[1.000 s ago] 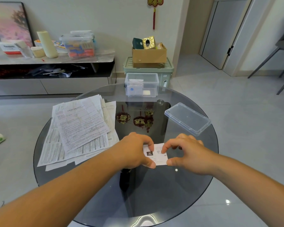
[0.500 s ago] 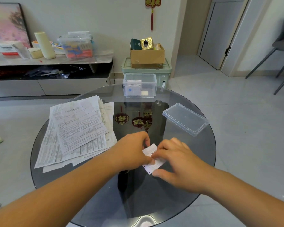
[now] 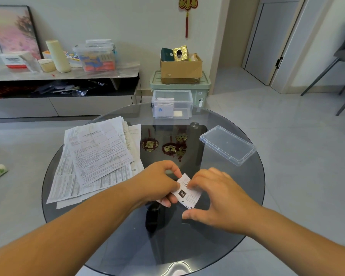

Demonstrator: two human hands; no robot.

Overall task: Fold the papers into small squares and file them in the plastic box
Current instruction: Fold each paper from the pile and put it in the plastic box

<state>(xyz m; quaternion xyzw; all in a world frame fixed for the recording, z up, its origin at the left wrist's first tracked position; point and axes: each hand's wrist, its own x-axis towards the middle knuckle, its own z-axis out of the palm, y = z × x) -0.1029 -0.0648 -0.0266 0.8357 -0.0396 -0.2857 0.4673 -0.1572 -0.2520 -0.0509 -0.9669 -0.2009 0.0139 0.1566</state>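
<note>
A small folded paper [image 3: 186,193], white with print and a dark logo, lies tilted on the round glass table [image 3: 237,216] near its front. My left hand [image 3: 157,184] pinches the paper's left side between thumb and fingers. My right hand [image 3: 215,198] rests its fingertips on the paper's right part, thumb spread out below it. A stack of unfolded printed papers [image 3: 96,156] lies on the left of the table. The clear plastic box [image 3: 172,104] stands open at the table's far edge with several folded papers inside. Its clear lid [image 3: 227,145] lies to the right.
Under the glass, dark red and gold ornaments [image 3: 163,147] show through. Behind the table stand a green storage bin [image 3: 204,88] with a cardboard box [image 3: 180,69] on it and a low cabinet [image 3: 64,90] with containers. Chair legs [image 3: 327,74] stand at the far right.
The folded paper was turned from level to tilted. My right hand shifted from pinching its right edge to lying over it with fingertips pressing. My left hand kept its pinch.
</note>
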